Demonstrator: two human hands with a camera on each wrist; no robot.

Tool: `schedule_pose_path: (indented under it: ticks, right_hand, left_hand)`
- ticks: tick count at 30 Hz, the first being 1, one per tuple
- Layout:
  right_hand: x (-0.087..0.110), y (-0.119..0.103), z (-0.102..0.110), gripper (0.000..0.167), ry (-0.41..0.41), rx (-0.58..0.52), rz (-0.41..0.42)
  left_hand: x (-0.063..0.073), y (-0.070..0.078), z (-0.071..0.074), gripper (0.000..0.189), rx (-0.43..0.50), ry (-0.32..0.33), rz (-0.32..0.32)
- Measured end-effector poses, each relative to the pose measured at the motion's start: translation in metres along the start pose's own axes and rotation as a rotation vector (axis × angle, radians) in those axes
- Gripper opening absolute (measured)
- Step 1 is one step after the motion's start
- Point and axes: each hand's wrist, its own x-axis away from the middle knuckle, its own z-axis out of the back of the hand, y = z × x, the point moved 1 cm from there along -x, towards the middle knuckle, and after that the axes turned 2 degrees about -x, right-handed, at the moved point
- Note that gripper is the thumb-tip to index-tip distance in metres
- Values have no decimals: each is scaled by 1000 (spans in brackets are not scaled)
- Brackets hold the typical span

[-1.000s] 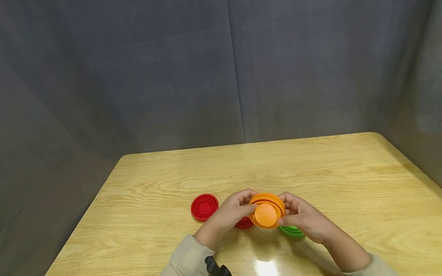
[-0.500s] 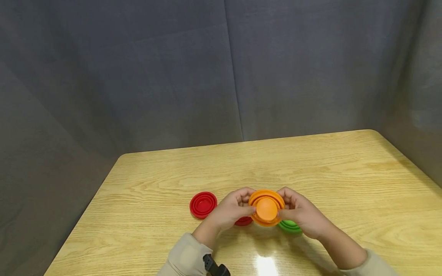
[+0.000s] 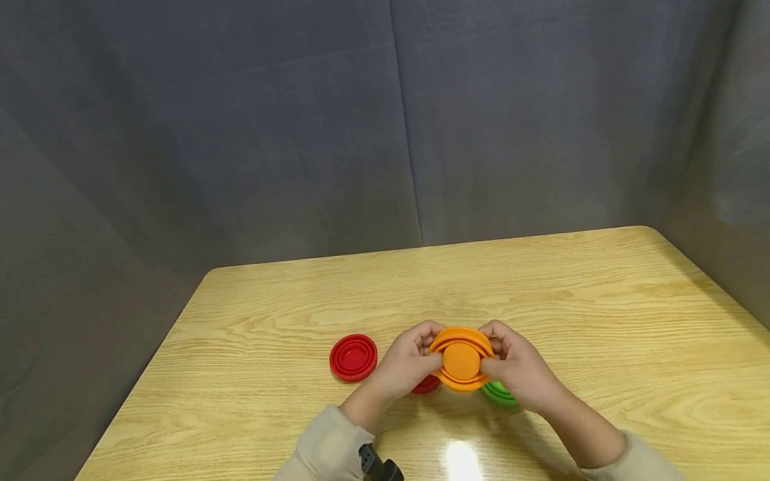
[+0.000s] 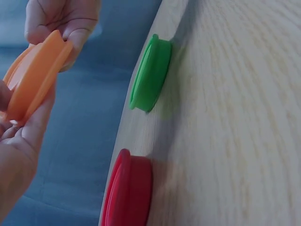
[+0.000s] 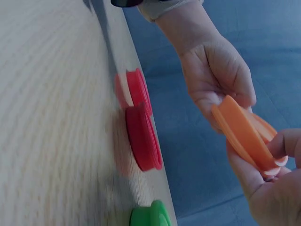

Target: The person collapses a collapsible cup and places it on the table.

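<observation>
An orange collapsible cup (image 3: 462, 361), folded to a ringed disc, is held up above the table by both hands. My left hand (image 3: 404, 366) pinches its left side, thumb on the inner rings and fingers behind the rim. On the opposite side my right hand (image 3: 522, 374) grips in the same way. The rim bows slightly between them. In the left wrist view the orange cup (image 4: 40, 77) shows edge-on, well clear of the tabletop. Below the hands lie a green collapsible cup (image 3: 500, 394), partly hidden by the right hand, and a red one (image 3: 426, 385), mostly covered.
Another red collapsible cup (image 3: 353, 358) lies flat to the left of the left hand. The wooden table (image 3: 289, 300) ends at a grey curtain (image 3: 301, 147) behind and at the sides. A black strap device (image 3: 380, 465) sits at the left wrist.
Both thumbs have moved inward over the orange cup's rings. Its middle disc, earlier off to the lower left, now sits centred, and the hands have risen slightly in the view.
</observation>
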Motion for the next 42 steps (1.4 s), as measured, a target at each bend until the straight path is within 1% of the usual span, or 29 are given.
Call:
schedule_pose_path:
  ticks: [3,5,10,13,15,18,20,22,24,26,29,33,35,37,42]
  right_hand:
    - [0,-1,3,24,-8,-4,-5]
    - [1,-1,5,24,-40,-28,7]
    - [5,-2,12,24,-139,-90,69]
    - [4,-3,16,23,-189,-133,85]
    - [4,-3,18,23,-213,-151,77]
    - [3,-3,22,23,-251,-157,59]
    - [4,-3,25,24,-282,-155,59]
    - [4,-5,28,25,-307,-145,62]
    - [4,-7,29,25,-305,-137,50]
    - [4,-9,30,23,-285,-130,33]
    - [4,-13,29,23,-232,-121,-12]
    - [5,-14,28,29,-172,-86,-45]
    - [5,-14,27,31,-144,-71,-60]
    - [4,-13,26,33,-127,-64,-78]
    - [4,-12,24,36,-97,-74,-134]
  left_hand:
    - [0,0,1,28,11,4,15]
    - [0,0,3,27,25,-15,19]
    - [2,-1,7,28,99,-100,7]
    - [4,1,9,31,130,-148,-4]
    - [5,3,10,32,117,-166,-8]
    - [5,8,9,32,61,-178,0]
    - [4,10,8,32,11,-166,9]
    - [3,11,8,31,-30,-139,21]
    - [2,12,7,31,-63,-102,21]
    - [1,13,6,30,-87,-71,12]
    - [1,14,5,30,-112,-40,-11]
    - [1,13,4,29,-131,3,-14]
    - [1,13,5,30,-128,25,-6]
    - [2,19,4,29,-125,45,-3]
    - [3,20,4,28,-89,65,-18]
